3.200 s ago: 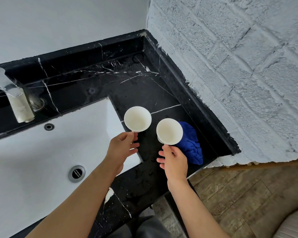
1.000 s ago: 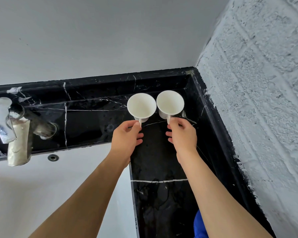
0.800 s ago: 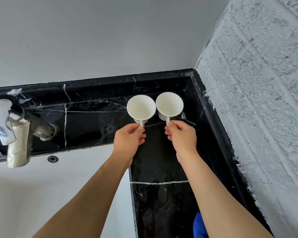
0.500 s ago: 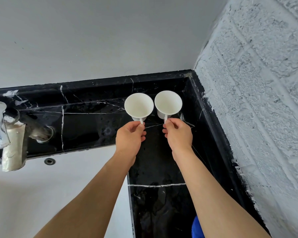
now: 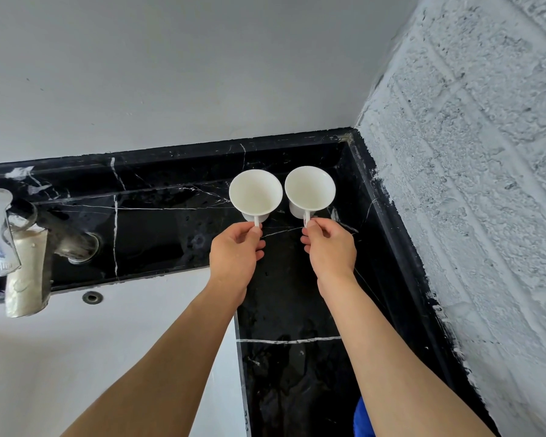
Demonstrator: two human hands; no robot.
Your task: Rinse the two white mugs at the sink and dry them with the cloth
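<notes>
Two white mugs stand upright side by side in the far right corner of the black marble counter (image 5: 290,298). My left hand (image 5: 235,250) pinches the handle of the left mug (image 5: 255,194). My right hand (image 5: 328,247) pinches the handle of the right mug (image 5: 309,190). Both mugs look empty inside. A corner of the blue cloth (image 5: 361,419) shows at the bottom edge, mostly hidden behind my right forearm.
The white sink basin (image 5: 85,351) fills the lower left, with an overflow hole (image 5: 92,297) in its back wall. A metal faucet (image 5: 16,247) stands at the far left. A rough painted brick wall (image 5: 473,184) borders the counter on the right.
Since 3.2 s ago both mugs have gone from beside the cloth near the front to the far corner. Over the last second my hands stay on the handles, barely shifting.
</notes>
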